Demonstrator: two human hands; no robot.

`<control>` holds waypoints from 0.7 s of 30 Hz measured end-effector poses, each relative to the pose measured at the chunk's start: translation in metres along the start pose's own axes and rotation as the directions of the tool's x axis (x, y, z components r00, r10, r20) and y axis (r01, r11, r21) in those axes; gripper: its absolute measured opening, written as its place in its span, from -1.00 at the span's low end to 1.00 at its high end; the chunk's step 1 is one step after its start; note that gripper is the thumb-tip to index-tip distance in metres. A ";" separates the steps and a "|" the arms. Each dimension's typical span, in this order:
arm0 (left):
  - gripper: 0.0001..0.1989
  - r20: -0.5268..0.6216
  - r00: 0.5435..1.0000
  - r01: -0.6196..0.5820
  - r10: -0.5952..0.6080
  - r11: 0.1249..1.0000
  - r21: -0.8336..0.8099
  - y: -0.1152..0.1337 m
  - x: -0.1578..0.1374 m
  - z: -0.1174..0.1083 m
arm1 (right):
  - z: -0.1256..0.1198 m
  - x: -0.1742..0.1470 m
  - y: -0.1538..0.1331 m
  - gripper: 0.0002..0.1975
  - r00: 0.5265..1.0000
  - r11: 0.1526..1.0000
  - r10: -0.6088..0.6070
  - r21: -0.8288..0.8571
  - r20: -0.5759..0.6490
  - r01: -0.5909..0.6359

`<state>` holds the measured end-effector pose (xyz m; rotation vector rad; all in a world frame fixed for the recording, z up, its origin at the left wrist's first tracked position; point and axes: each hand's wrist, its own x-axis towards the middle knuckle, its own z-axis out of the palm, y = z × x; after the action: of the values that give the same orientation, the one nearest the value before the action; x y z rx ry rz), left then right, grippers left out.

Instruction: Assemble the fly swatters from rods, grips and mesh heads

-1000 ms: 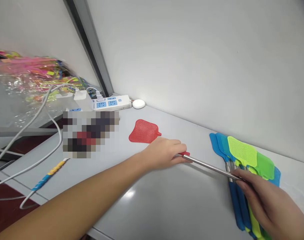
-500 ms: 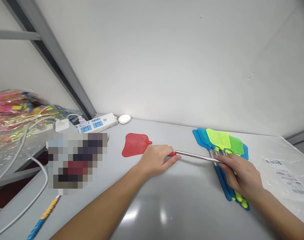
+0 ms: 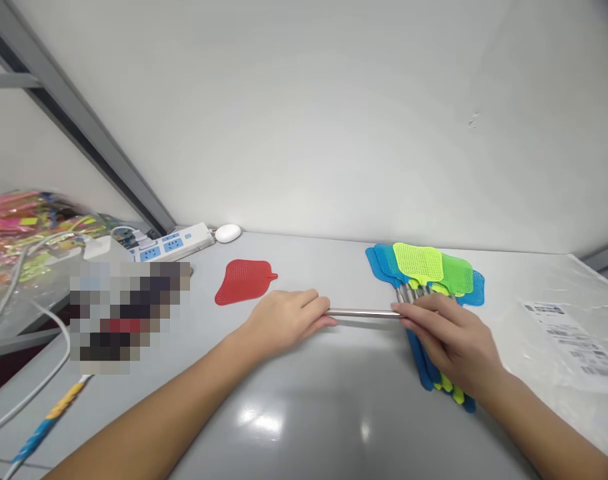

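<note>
A thin metal fly swatter rod (image 3: 367,313) is held level above the grey table, stretched between my two hands. My left hand (image 3: 291,319) is closed around its left end, hiding that end. My right hand (image 3: 447,333) pinches the rod's other end between thumb and fingers. Left of my left hand, a red mesh swatter head (image 3: 247,280) with a short stem lies flat, apart from the rod. Beneath and behind my right hand, several fly swatters (image 3: 418,263) lie fanned in a pile, with blue, yellow and green heads and metal shafts; my hand partly covers them.
A clear plastic bag with a printed label (image 3: 571,340) lies at the right. On the left are a white power strip (image 3: 184,243), a white oval object (image 3: 228,233), cables, a blurred-out patch and bagged colourful goods (image 3: 29,227). A wall (image 3: 334,133) stands behind the table.
The rod has turned from sloping to nearly level, and my hands are closer together on it. The red handle that showed at my left fingers is now hidden. The camera view has shifted.
</note>
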<state>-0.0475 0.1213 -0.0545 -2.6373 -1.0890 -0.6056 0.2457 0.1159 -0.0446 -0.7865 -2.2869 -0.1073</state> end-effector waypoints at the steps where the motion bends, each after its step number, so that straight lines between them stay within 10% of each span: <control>1: -0.65 -0.001 1.000 -0.003 0.003 1.000 -0.002 0.005 0.000 0.000 | 0.003 0.000 -0.004 -0.66 0.999 0.999 -0.031 0.006 0.030 0.031; 10: -0.60 0.022 0.999 0.031 -0.029 0.997 -0.064 0.017 0.004 -0.008 | 0.010 0.001 -0.026 -0.76 0.989 0.995 -0.095 0.009 0.111 0.094; 15: -0.66 0.025 0.968 0.242 -0.248 0.909 -0.341 0.012 0.005 -0.017 | 0.012 0.001 -0.021 -0.80 0.987 0.997 -0.054 -0.047 0.153 0.062; 18: -0.55 0.118 0.880 0.418 -0.460 0.634 -0.650 0.010 0.007 -0.025 | 0.012 0.000 -0.022 -0.81 0.986 0.998 -0.042 -0.038 0.159 0.049; 21: -0.32 0.404 0.767 0.535 -0.499 0.148 -0.832 0.003 0.010 -0.031 | 0.012 -0.001 -0.020 -0.82 0.984 0.999 -0.029 -0.009 0.178 0.031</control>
<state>-0.0482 0.1144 -0.0224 -2.9665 -2.2717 -1.8495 0.2275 0.1024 -0.0517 -0.7955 -2.4693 -0.0666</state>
